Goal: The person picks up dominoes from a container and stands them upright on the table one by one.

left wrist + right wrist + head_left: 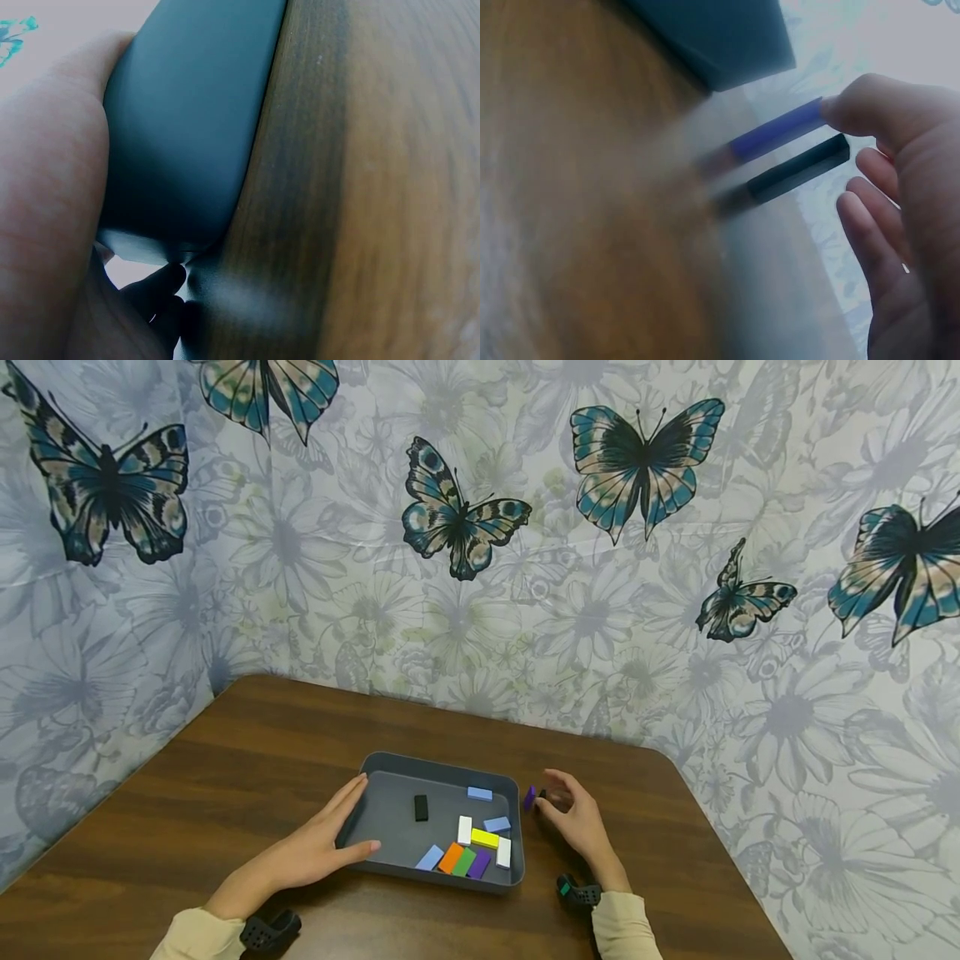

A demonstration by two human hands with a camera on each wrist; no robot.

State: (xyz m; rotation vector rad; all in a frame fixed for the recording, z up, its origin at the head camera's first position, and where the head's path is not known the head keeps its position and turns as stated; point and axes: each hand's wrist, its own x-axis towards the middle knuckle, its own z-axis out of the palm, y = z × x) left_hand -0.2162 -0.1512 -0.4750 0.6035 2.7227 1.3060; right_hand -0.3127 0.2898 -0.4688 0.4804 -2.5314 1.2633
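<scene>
A grey tray [397, 768] lies on the table with several small coloured blocks inside. My left hand [318, 847] spans its left side, with straight fingers along the rim and the thumb over the near left part. In the left wrist view that hand lies against the tray's outer wall [187, 127]. Just right of the tray, a purple block [780, 131] and a black block [802, 169] stand upright side by side. My right hand [577, 822] is at these two, thumb tip at the purple block's top, other fingers loosely bent and apart from the black block.
In the tray, a black block [421, 807] lies alone left of centre. Blue blocks [480, 793], white ones [465, 831], a yellow [485, 838], an orange [451, 857], a green [464, 862] and a purple one lie toward the right. A butterfly-patterned cloth [480, 635] hangs behind the brown table [262, 760].
</scene>
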